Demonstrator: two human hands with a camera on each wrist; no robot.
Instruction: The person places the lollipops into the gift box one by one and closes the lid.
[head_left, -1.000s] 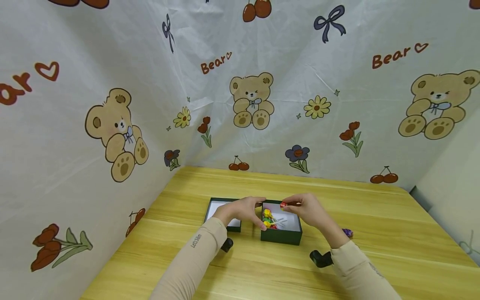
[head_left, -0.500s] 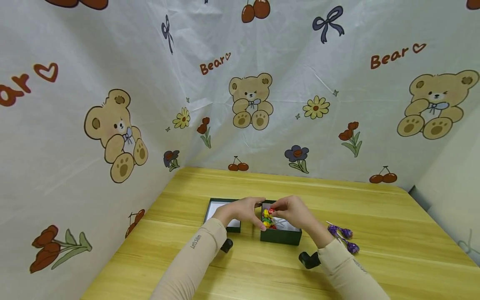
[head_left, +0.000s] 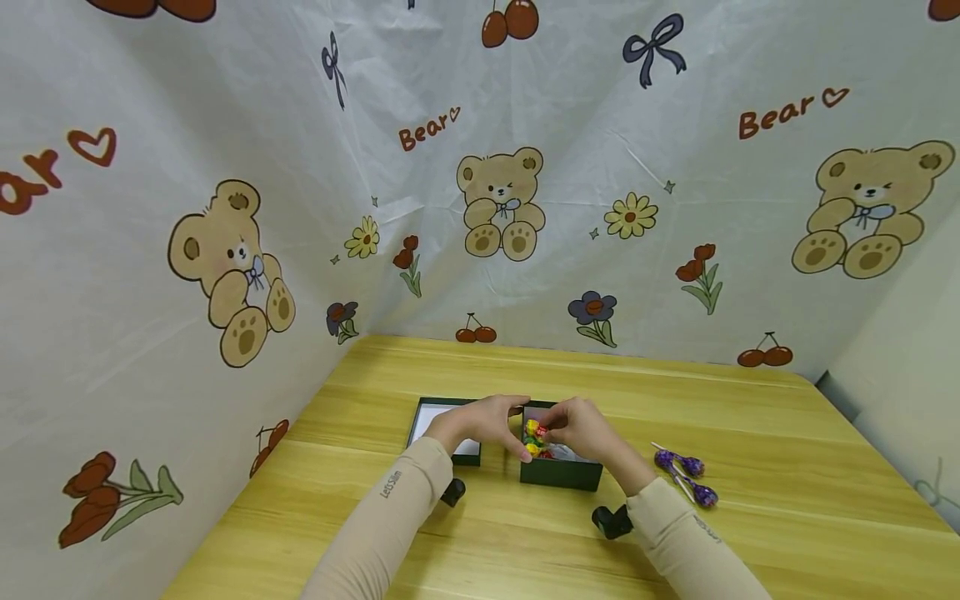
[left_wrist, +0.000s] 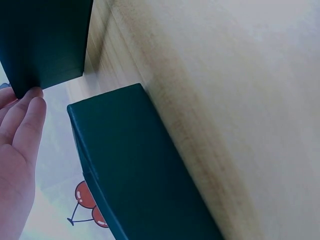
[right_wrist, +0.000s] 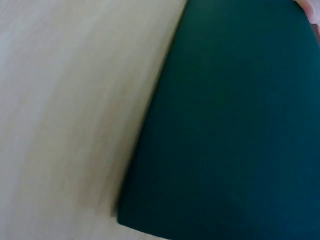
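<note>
Pinching a red lollipop (head_left: 542, 430) over the box (head_left: 562, 475) at frame centre, your right hand (head_left: 581, 429); your left hand (head_left: 491, 421) grips its left wall.

The box (head_left: 561, 475) is dark green outside with a white lining, and so is the lid (head_left: 447, 421) beside it. The lollipops (head_left: 536, 438) inside the box are wrapped in yellow, red and green. Two lollipops (head_left: 686, 477) lying on the table have purple wrappers and white sticks. The table (head_left: 787, 500) is pale yellow wood with a streaked grain. Both sleeves (head_left: 390, 521) are beige, the left one lettered in dark print. The backdrop cloth (head_left: 300, 167) is white, patterned with tan bears, red cherries and tulips, yellow daisies, navy bows and brown "Bear" lettering
</note>
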